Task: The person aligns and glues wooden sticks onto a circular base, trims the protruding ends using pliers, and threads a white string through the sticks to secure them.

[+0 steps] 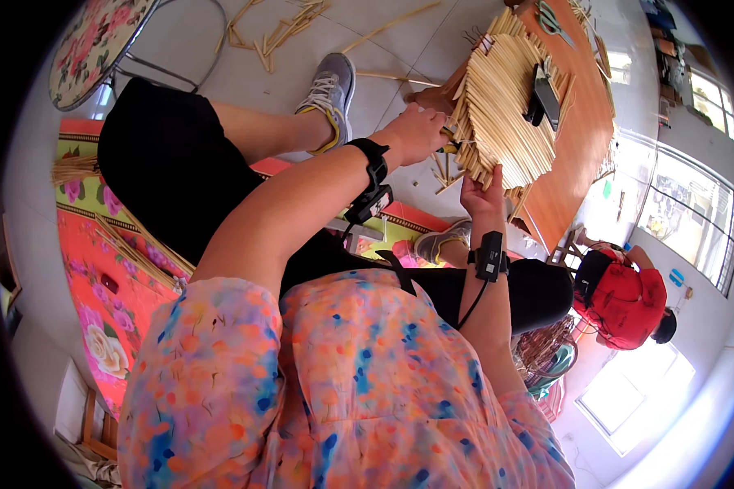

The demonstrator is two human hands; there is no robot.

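Note:
A panel of pale sticks (506, 106), laid side by side into a rounded shape, rests on the brown wooden table (585, 122) and reaches over its near edge. My left hand (416, 134) is closed at the panel's left edge around a tool with black-and-yellow handles (448, 140); its jaws are hidden against the sticks. At the panel's near corner, my right hand (483, 200) pinches the stick ends, thumb on top and fingers below. A black phone-like device (542, 96) lies on the panel. Scissors (553, 23) lie farther back on the table.
Offcut sticks (281, 31) are scattered on the tiled floor. A round flowered stool (98, 45) stands at the far left. Longer sticks (139, 254) lie on the red floral cloth (98, 285). Someone in red (628, 297) sits at the right, near a basket (546, 346).

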